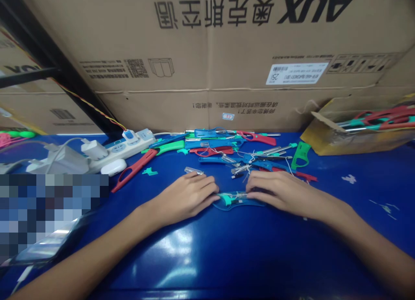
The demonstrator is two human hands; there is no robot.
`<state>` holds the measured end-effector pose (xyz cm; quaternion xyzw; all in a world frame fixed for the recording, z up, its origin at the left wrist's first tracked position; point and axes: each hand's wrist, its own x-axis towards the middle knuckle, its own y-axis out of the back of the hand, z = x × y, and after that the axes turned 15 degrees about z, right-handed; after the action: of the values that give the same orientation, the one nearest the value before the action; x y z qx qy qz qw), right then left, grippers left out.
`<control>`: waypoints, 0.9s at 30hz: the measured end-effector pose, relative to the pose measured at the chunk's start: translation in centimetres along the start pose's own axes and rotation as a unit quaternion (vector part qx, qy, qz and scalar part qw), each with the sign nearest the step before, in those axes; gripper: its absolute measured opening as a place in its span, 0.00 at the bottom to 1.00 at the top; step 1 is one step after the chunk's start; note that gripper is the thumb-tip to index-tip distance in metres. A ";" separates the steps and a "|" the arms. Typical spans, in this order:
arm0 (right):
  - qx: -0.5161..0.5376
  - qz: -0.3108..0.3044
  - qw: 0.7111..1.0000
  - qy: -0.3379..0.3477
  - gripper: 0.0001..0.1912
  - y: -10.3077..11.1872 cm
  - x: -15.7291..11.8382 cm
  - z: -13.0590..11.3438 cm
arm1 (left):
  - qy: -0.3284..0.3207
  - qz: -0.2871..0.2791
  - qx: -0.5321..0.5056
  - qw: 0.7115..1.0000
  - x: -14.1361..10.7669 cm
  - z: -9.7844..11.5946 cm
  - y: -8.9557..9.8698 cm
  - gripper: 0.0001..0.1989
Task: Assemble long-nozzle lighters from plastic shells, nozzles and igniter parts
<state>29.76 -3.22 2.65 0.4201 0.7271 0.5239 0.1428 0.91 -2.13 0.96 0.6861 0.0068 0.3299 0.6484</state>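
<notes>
An opened blue plastic lighter casing (238, 202) lies on the blue tabletop between my hands, with a turquoise trigger (226, 199) and thin white wires showing inside. My left hand (193, 194) pinches its left end, fingers bent and fingertips beside the trigger. At the other end, my right hand (275, 191) has its fingers closed on the casing near a small clear part; the palm hides what lies beneath. Just behind my hands is a heap of long-nosed lighter parts, including a red handle piece (212, 151) and a green handle piece (301, 155).
A white power strip (118, 151) with plugs and a red lighter handle (134, 169) are at the left. An open carton (333, 133) holding red lighters stands at the right. A large cardboard box (207, 110) walls off the back. A phone (48, 244) lies front left.
</notes>
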 end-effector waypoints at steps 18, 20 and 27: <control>0.003 -0.007 1.000 -0.007 0.17 0.2 0.0 -0.2 | 0.020 -0.007 -0.025 0.999 0.0 0.1 0.1 0.13; 0.003 -0.009 1.000 -0.010 0.17 0.2 0.0 -0.2 | 0.022 -0.009 -0.030 0.999 0.0 0.1 0.0 0.13; -0.001 -0.008 1.000 -0.007 0.17 0.1 -0.1 -0.1 | 0.025 -0.010 -0.034 0.999 0.0 0.2 0.0 0.13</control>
<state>29.77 -3.34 2.80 0.4178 0.7291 0.5202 0.1521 1.01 -2.28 0.99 0.6549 0.0188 0.3409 0.6742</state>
